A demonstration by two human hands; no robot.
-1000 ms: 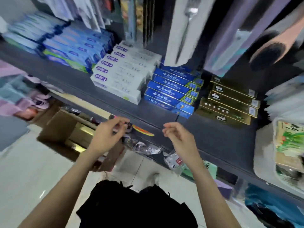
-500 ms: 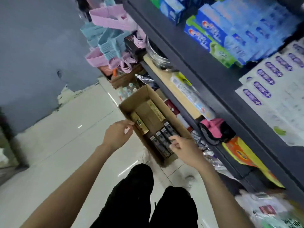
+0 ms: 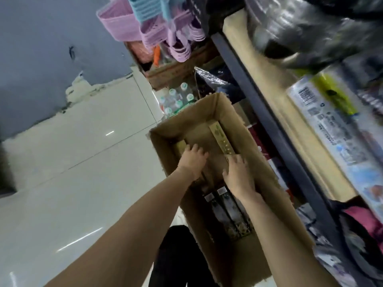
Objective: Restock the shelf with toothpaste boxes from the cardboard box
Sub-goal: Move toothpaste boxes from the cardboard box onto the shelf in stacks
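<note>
Head camera, looking steeply down, tilted

A single wide-angle view from the person's head faces down and forward into the open cardboard box [image 3: 257, 172] on the floor [image 3: 72, 162], close enough that both forearms fill the lower frame. The shelf [image 3: 275, 129] edge runs diagonally down the right side; the picture is rolled and blurred toward that edge.

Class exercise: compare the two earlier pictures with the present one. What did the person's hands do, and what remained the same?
Both hands came down from in front of the shelf, empty, into the cardboard box. The left hand now rests on a gold toothpaste box at the left wall; the right hand touches the near end of another gold box. Nothing is lifted yet. The dark boxes and the cardboard box stayed in place.
</note>
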